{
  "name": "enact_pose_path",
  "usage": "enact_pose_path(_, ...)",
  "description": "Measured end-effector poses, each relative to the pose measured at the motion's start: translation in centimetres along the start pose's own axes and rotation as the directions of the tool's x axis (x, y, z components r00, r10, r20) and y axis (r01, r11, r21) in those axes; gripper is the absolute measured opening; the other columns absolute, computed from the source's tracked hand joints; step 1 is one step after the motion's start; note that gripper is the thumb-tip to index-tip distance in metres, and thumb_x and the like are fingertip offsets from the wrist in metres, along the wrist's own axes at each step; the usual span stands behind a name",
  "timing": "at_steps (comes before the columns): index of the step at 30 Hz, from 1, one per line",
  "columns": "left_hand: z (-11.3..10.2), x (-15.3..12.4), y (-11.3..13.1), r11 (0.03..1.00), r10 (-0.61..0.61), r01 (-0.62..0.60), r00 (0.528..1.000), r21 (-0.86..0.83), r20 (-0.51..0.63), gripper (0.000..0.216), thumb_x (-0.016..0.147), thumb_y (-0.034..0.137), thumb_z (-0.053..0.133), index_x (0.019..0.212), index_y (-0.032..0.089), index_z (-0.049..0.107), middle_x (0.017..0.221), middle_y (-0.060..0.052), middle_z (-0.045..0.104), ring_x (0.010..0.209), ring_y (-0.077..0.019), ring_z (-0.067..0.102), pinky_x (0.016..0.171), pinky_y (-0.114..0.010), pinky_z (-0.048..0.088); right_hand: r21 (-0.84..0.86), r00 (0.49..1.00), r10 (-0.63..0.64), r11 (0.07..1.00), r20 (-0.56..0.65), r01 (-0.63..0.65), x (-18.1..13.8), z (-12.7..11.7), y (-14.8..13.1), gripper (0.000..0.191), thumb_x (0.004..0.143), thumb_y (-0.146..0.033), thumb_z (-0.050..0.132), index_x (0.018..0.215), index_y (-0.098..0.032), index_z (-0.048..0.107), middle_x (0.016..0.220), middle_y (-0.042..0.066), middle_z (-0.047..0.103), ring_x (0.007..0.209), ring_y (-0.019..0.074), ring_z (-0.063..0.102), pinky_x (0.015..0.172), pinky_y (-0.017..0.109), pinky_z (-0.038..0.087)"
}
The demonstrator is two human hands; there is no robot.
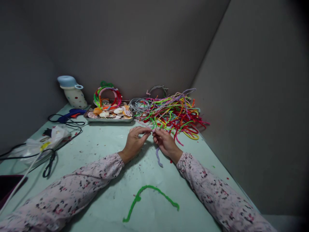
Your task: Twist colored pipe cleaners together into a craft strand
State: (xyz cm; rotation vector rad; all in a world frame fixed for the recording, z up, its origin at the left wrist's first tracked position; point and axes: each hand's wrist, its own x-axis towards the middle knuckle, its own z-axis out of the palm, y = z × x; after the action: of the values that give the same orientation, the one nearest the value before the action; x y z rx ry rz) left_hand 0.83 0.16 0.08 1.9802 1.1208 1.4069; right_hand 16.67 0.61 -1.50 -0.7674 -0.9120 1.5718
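Both fingertips of the left hand and right hand pinch a lilac fuzzy wire, right of the shell tray and nearer. Its loose tail suggests unfinished work; seemingly completed rings stand on the tray.

Right at the fingertips, the left hand and right hand nearly swallow a pale piece, too small to make out! Below, a lilac strand vanishes behind the right hand; whether those 2 join, can't tell. Over to the fuzzy pile: ends buried, no count possible. The tray has its floor covered by overlapping shells. Out left, crumpled folds blur what's in the plastic bag, and a dark object gets chopped by the edge, as do the white cable and both sleeves. Specks on the bench? Too tiny to identify.
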Motion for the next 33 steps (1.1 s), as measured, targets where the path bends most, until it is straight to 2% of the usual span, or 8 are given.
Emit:
enact_pose_path(19,-0.11,0.16,-0.02,1.000,0.005,-0.005,0.999,0.018,0.038,0.017,0.082,0.025,0.060,0.094,0.023,0.073,0.092,-0.004,0.070,0.091,-0.0188,0.061,0.088,-0.032,0.044,0.007,1.000,0.005,1.000,0.006,-0.005,-0.03,-0.15,0.07,0.024,0.072,-0.039,0.073,0.078,-0.019,0.060,0.072,-0.002,0.058,0.054,0.0059,0.050,0.047,0.019,0.035)
enact_pose_path(27,-0.18,0.11,0.04,1.000,-0.026,0.025,0.998,0.003,0.056,0.018,0.083,0.027,0.058,0.094,0.021,0.071,0.093,-0.005,0.069,0.091,-0.0185,0.062,0.087,-0.031,0.045,0.019,1.000,0.010,1.000,0.008,-0.010,-0.13,-0.08,-0.01,0.025,0.071,-0.039,0.074,0.078,-0.019,0.062,0.071,-0.002,0.058,0.054,0.0058,0.050,0.047,0.019,0.036)
enact_pose_path(33,0.09,-0.10,-0.26,0.994,-0.113,0.113,0.993,0.004,0.020,0.025,0.082,0.033,0.060,0.100,0.019,0.068,0.098,-0.006,0.070,0.089,-0.0187,0.063,0.080,-0.030,0.049,0.023,1.000,0.011,1.000,0.008,-0.011,-0.05,-0.09,0.03,0.024,0.072,-0.038,0.074,0.079,-0.018,0.062,0.070,-0.003,0.058,0.053,0.0049,0.051,0.046,0.017,0.037)
